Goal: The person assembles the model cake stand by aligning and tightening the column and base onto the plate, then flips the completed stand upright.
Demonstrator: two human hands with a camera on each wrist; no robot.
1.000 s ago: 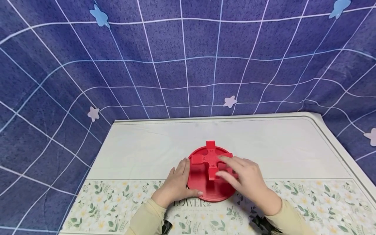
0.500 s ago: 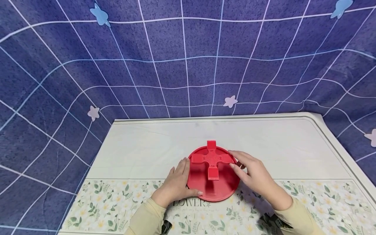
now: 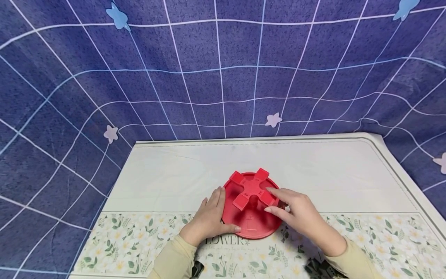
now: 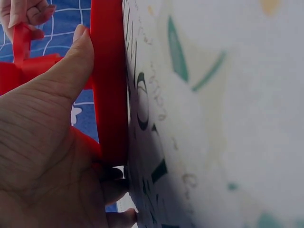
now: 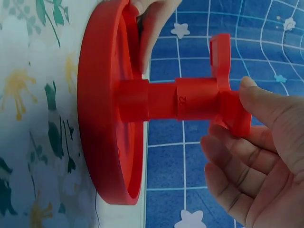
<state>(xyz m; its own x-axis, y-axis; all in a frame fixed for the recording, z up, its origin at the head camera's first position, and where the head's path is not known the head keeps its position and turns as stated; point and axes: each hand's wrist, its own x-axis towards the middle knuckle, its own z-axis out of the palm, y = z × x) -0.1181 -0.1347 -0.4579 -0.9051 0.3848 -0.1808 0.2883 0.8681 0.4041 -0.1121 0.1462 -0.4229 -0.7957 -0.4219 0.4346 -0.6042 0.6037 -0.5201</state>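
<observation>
Right hand (image 3: 297,211) pinches a red cross (image 3: 252,189). Left hand (image 3: 208,220), fingers straight, touches a red dish (image 3: 256,233). Cut off at bottom: black strap (image 3: 198,269), maybe.

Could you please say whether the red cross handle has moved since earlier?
Yes, clockwise in the head view: on the red cross handle, the arm that pointed at the back edge of the tablecloth now slants right.

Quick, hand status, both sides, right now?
Left hand: closed on the edge of the red round base.
Right hand: closed, pinching the red cross-shaped top.
</observation>
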